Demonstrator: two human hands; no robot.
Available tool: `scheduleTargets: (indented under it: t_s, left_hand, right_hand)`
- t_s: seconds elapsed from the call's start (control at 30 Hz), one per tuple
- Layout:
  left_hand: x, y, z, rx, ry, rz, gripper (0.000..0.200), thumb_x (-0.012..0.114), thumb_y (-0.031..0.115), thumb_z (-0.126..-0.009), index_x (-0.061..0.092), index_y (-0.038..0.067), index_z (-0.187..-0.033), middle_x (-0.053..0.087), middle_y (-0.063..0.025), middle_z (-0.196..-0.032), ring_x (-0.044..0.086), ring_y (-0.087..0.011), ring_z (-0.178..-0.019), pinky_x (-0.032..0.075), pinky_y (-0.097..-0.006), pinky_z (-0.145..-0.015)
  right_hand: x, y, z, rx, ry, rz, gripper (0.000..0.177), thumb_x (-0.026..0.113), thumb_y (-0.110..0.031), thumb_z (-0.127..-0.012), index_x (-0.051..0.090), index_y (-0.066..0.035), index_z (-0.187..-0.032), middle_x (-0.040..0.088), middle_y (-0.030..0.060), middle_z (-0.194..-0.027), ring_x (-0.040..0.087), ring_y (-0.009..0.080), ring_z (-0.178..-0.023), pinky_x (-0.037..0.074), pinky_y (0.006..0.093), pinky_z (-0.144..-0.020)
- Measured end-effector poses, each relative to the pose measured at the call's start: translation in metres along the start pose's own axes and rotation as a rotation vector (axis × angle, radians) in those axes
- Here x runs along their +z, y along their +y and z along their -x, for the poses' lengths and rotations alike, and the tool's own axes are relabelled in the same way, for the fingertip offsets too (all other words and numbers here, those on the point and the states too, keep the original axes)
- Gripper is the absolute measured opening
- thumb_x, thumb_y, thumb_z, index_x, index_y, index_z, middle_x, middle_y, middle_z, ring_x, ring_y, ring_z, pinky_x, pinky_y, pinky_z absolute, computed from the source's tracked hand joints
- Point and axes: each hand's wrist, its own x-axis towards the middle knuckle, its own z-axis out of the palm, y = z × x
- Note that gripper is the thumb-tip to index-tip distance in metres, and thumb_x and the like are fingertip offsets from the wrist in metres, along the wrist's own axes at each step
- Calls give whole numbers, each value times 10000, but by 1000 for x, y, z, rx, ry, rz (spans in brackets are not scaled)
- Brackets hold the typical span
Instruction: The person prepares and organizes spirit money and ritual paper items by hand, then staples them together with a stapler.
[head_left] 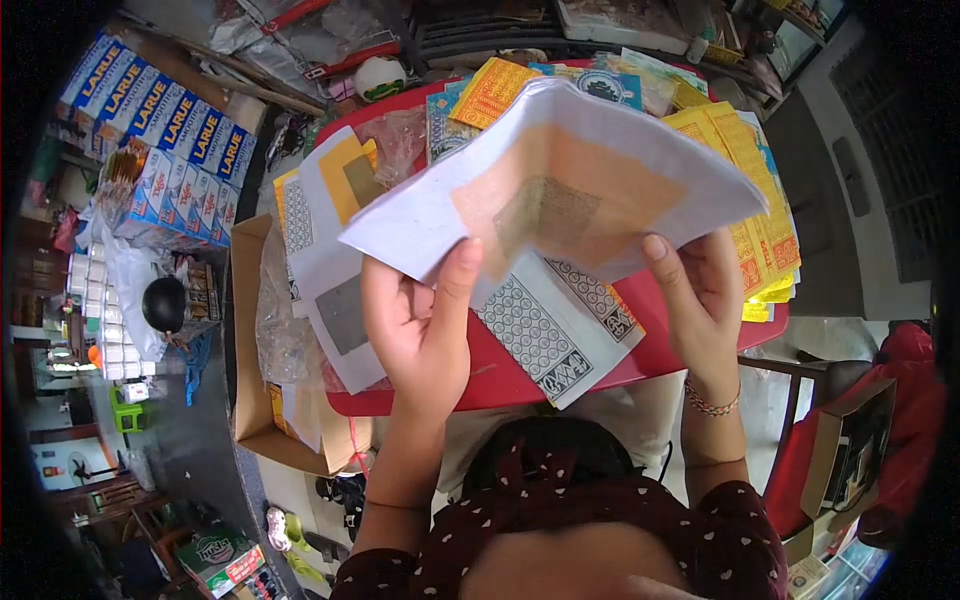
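Note:
Held up over the red table is a stack of white paper sheets with an orange-tan block and a grey square patch in the middle. It is bent along a centre fold. My left hand grips its lower left edge, thumb on the near face. At the lower right edge, my right hand pinches it the same way. Below the sheets lies a white paper printed with black circles and a lettered band. A sheet with a grey square lies left of my left hand.
Yellow printed papers are piled at the table's right. An orange printed packet lies at the back. A cardboard box stands by the table's left edge. Blue beer cartons are stacked at left; an open box sits at right.

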Motion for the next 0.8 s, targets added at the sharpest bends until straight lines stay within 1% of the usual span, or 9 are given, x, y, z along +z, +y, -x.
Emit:
scheduleTargets:
  t_s: [0.1, 0.23, 0.33, 0.37, 0.5, 0.6, 0.67, 0.73, 0.8]
  left_hand:
    - [6, 9, -8, 39, 37, -20, 304, 605, -24, -911, 483, -50, -1187, 545, -77, -1116, 532, -104, -995, 448, -252, -872]
    - [1, 9, -9, 40, 68, -39, 239, 616, -28, -903, 510, -34, -1117, 553, -69, -1083, 529, -91, -955, 447, -242, -852]
    - [-12, 5, -7, -11, 63, -112, 176, 639, -13, -895, 540, -19, -1040, 581, -45, -999, 529, -69, -889, 437, -213, -804]
    - [-12, 8, -9, -11, 127, -178, 131, 677, 8, -875, 561, -3, -935, 608, -20, -902, 524, -49, -824, 414, -183, -753]
    - [-26, 32, -30, -76, 79, -164, 144, 709, 20, -849, 570, 14, -886, 619, -11, -859, 520, -40, -785, 398, -172, -727]
    - [-35, 32, -35, -260, -57, -120, 146, 719, 56, -844, 580, 24, -873, 623, -8, -841, 532, -42, -767, 407, -176, -716]
    - [-40, 17, -32, -476, -163, -79, 154, 709, 102, -860, 578, 31, -898, 627, -9, -854, 540, -44, -739, 415, -180, -667]
    - [-39, 5, -27, -580, -142, -30, 174, 701, 140, -872, 568, 38, -916, 617, -1, -840, 534, -34, -713, 400, -176, -602]
    - [-43, -11, -21, -629, -122, -92, 186, 704, 146, -870, 559, 44, -927, 599, 11, -817, 521, -22, -692, 387, -175, -565]
  right_hand:
    - [1, -3, -5, -105, 9, 48, 389, 630, -66, -916, 500, 59, -1260, 648, 117, -1114, 617, 183, -1045, 480, 312, -909]
    - [-2, -4, -10, -97, -8, 11, 373, 616, -62, -924, 505, 59, -1258, 646, 113, -1114, 615, 173, -1045, 478, 295, -899]
    - [-7, -6, -10, -30, -17, -2, 336, 611, -49, -924, 529, 62, -1230, 647, 109, -1110, 612, 150, -1026, 473, 279, -889]
    - [-11, -10, -11, 24, -38, -23, 321, 613, -41, -920, 539, 67, -1214, 653, 103, -1093, 611, 138, -1008, 474, 269, -871]
    - [-20, -22, -12, 110, -54, -201, 289, 619, -33, -910, 568, 80, -1171, 676, 84, -1007, 615, 101, -917, 472, 233, -794]
    - [-35, -18, -16, 229, -95, -171, 286, 628, -55, -901, 593, 85, -1147, 688, 89, -981, 626, 91, -870, 470, 211, -771]
    - [-39, -12, -20, 346, -210, -281, 284, 627, -65, -899, 603, 83, -1140, 689, 85, -963, 632, 91, -855, 482, 213, -769]
    - [-34, 2, -20, 388, -148, -290, 290, 617, -63, -900, 599, 71, -1157, 685, 70, -960, 631, 82, -847, 491, 218, -774]
    - [-39, 16, -21, 484, -238, -336, 294, 616, -65, -901, 598, 60, -1166, 683, 59, -969, 628, 75, -856, 492, 218, -785]
